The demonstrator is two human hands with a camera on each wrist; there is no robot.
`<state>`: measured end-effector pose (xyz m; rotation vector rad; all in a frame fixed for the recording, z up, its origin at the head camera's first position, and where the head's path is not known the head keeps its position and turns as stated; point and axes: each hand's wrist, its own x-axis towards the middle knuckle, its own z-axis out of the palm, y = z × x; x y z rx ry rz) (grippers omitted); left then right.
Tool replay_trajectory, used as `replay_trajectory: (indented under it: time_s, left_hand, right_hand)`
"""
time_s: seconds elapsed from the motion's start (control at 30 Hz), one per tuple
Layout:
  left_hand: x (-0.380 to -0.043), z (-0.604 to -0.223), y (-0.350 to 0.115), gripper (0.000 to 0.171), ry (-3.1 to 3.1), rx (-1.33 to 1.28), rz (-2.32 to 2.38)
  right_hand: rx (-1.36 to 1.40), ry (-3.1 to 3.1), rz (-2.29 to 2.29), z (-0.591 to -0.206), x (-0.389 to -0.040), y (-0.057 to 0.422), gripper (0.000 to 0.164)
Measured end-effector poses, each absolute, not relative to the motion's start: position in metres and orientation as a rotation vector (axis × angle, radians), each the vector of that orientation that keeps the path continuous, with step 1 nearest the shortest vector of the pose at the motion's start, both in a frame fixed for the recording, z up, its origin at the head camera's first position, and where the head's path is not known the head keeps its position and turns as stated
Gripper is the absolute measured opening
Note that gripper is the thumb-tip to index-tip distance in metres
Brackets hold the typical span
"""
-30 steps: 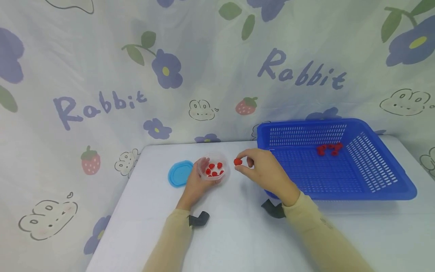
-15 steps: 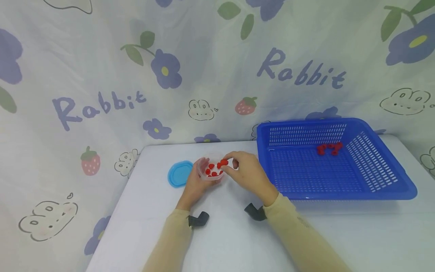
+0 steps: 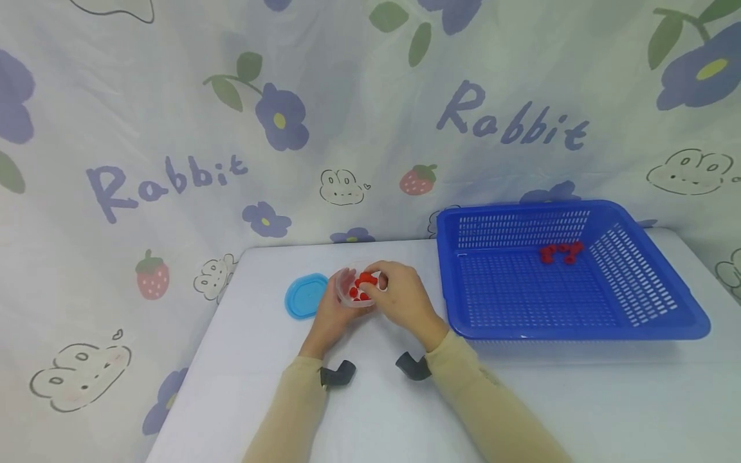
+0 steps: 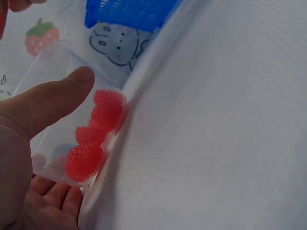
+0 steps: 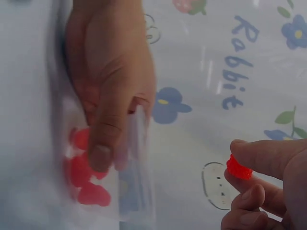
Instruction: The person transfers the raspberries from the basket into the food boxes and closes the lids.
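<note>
A clear plastic tub (image 4: 57,115) with several red raspberries (image 4: 85,160) at its bottom stands on the white table. My left hand (image 3: 332,321) grips it, the thumb across the near side and the fingers round the far side, as the left wrist view shows. Between thumb and forefinger my right hand (image 3: 405,301) pinches one raspberry (image 5: 238,167). In the head view that hand is over the tub's right rim and covers part of the opening. The right wrist view has the pinched raspberry apart from those in the tub.
A light blue lid (image 3: 305,296) lies flat to the left of the tub. At the right is a large blue plastic basket (image 3: 538,333), with several raspberries (image 3: 560,251) towards its back. A patterned curtain (image 3: 347,116) hangs behind the table.
My right hand has moved left from beside the basket to above the tub, carrying the raspberry. My left hand and the tub have stayed in place.
</note>
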<state>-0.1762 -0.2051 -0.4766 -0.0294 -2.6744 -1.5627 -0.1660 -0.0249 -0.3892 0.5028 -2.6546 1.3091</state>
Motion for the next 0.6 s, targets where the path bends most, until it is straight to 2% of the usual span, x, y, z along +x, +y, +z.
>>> replay_trajectory:
  time_s: [0.6]
  left_hand:
    - [-0.179,-0.479,-0.208,0.096,-2.671,-0.088,-1.531]
  right_hand:
    - [0.434,-2.663,1.291,-0.424,-0.178,-0.036,0.023]
